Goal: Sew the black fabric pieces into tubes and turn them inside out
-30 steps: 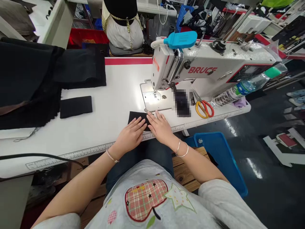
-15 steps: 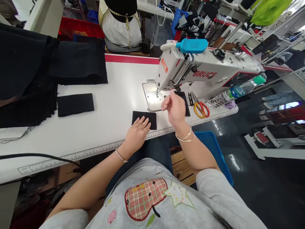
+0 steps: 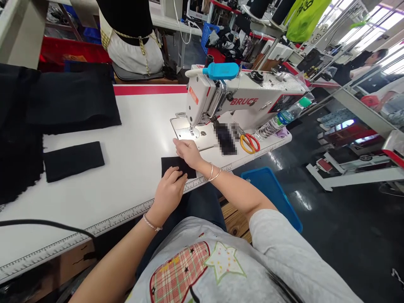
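A small black fabric piece [image 3: 168, 163] lies on the white sewing table, close to its front edge. My left hand [image 3: 168, 191] rests over the lower part of that piece, its fingers slightly bent and spread on the cloth. Just beyond, my right hand [image 3: 189, 153] is at the upper right edge of the fabric, fingers curled in; whatever they may pinch is hidden. Above the hands stands a white sewing machine [image 3: 243, 94], its needle and plate [image 3: 188, 134] just past my right fingers.
Another black fabric piece [image 3: 74, 160] lies on the left, beside a big black cloth stack [image 3: 72, 101]. Scissors [image 3: 249, 142], a blurred-out dark item [image 3: 225, 139] and a water bottle [image 3: 280, 120] are on the right. Below is a blue bin [image 3: 271, 195]. A printed ruler [image 3: 126, 213] edges the table.
My right hand has moved left from beside the machine to the fabric piece. My left hand's fingers are more bent on the fabric. The view has shifted.
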Tool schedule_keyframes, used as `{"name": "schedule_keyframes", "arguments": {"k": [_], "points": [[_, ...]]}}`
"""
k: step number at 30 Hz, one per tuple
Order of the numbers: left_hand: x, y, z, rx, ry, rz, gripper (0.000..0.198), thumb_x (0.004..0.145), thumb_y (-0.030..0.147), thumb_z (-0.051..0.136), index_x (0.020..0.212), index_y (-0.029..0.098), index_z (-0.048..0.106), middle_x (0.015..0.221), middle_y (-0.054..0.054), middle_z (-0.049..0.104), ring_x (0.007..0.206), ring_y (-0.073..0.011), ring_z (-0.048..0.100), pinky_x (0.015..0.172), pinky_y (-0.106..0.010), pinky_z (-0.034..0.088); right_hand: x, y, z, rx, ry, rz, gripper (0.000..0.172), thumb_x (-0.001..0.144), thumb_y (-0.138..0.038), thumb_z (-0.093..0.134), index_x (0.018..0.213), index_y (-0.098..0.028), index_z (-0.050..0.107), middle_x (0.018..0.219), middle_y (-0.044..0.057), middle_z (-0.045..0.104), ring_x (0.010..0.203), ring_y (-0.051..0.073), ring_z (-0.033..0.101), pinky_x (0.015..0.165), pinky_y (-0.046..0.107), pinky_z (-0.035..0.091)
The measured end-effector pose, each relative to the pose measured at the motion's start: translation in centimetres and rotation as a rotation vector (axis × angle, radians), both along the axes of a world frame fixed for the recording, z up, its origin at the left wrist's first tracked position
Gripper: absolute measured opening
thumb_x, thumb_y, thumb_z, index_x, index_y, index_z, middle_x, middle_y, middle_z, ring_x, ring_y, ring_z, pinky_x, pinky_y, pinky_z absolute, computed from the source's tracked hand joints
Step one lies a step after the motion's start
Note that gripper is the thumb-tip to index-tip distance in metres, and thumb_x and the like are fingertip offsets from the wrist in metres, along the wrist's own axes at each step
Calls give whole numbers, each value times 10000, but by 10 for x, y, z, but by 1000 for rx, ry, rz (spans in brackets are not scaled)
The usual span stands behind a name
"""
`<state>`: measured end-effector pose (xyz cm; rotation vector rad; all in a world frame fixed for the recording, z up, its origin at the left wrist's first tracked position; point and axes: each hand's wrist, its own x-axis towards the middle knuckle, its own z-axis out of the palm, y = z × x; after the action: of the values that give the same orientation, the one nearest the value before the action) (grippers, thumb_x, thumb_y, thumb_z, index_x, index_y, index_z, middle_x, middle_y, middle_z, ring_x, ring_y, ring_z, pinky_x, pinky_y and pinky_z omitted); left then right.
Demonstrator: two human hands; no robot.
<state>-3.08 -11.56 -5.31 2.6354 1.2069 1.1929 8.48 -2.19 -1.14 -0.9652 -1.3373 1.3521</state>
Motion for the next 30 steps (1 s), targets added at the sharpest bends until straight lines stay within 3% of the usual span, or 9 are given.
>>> {"name": "schedule_keyframes", "arguments": {"k": [5, 14, 22, 26, 30], "points": [[0, 0, 2, -12, 6, -8, 128, 886, 134, 571, 926, 100, 689, 879, -103, 640, 1029, -260, 582, 942, -457, 562, -6, -4, -7, -7, 58, 153, 601, 850, -624, 564, 507, -224, 275, 446, -103, 210, 420, 49, 198, 433, 240, 169], [-1, 0, 0, 20, 16, -2, 142, 890, 135, 565, 954, 125, 691, 923, -102, 665, 1037, -258, 611, 944, -477, 563, 2, 4, -10, -119, 114, 133, 601, 877, -590, 552, 519, -227, 233, 424, -116, 186, 398, 43, 177, 405, 221, 143], [-1, 0, -1, 22, -10, 7, 119, 881, 138, 579, 933, 151, 685, 908, -87, 683, 1020, -254, 636, 930, -469, 567, -8, 4, -1, -7, 80, 215, 600, 857, -623, 558, 524, -227, 255, 433, -112, 188, 410, 46, 186, 413, 233, 170], [0, 0, -2, -9, -19, 6, 125, 886, 147, 570, 926, 155, 688, 915, -87, 687, 1049, -258, 627, 952, -476, 550, -13, 6, -8, -36, -13, 284, 602, 856, -628, 551, 513, -221, 270, 430, -109, 203, 421, 46, 195, 427, 239, 166], [-1, -2, 0, -13, -12, 10, 123, 889, 153, 567, 915, 145, 688, 906, -91, 690, 1034, -255, 628, 946, -472, 552, -10, 6, -18, -37, -32, 247, 579, 871, -582, 562, 512, -210, 302, 432, -104, 245, 435, 45, 227, 447, 232, 200]]}}
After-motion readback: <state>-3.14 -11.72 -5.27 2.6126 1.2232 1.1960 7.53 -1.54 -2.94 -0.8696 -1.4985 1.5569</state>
